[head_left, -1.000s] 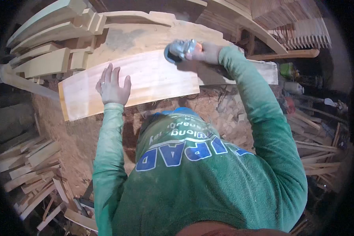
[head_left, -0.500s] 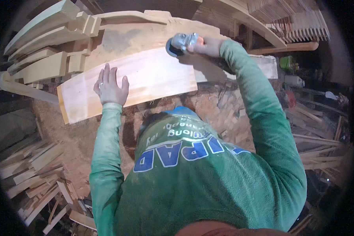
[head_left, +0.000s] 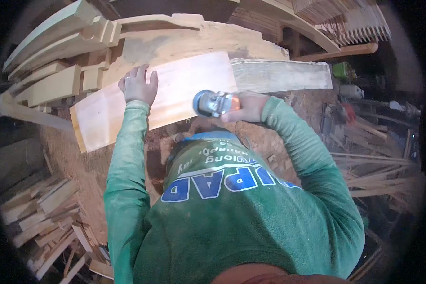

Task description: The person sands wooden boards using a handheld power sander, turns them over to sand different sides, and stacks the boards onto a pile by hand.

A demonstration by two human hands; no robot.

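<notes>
Left grip (head_left: 139, 86) rests on the board (head_left: 180, 83) near its left end, palm down, fingers loosely spread. Past the board's far edge shows the dusty worktop (head_left: 175, 42). Over the board's near edge, toward its right end, is the tool (head_left: 219, 104), its round disc (head_left: 202, 103) foremost; whether that touches the board cannot be told. Right grip (head_left: 244, 106), just off the near edge, is wrapped round the tool's body. Rightward from the board's right end runs a whitish slab (head_left: 284, 75).
</notes>
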